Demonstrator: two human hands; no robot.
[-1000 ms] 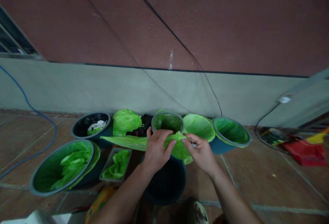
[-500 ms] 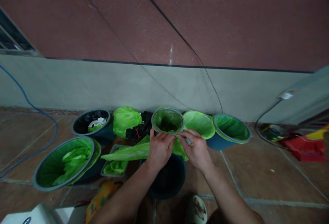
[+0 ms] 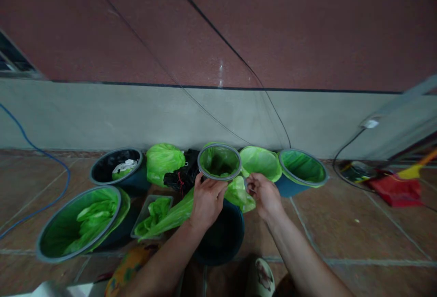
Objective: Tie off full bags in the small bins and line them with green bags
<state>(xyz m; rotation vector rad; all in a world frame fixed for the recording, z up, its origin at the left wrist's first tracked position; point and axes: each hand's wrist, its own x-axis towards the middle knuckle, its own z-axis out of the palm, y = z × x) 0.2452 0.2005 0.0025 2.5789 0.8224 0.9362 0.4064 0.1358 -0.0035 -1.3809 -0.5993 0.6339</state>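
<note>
My left hand is closed on a light green plastic bag. The bag's long tail slopes down to the left, over a small grey tub. Its crumpled other end hangs to the right of my left hand. Close beside that end is my right hand, fingers curled together; whether they pinch the bag's edge is hidden. Below both hands stands a dark blue bucket with no liner showing. Just beyond my left hand is a grey-rimmed bin lined in green.
More green-lined bins stand along the wall, one at right and a large one at left. A black-lined bin, a stuffed green bag and a black bag are behind. A red dustpan lies far right.
My right hand has moved right, away from my left. The bag's right end has spread out between them, and its left tail has dropped onto the small tub.
</note>
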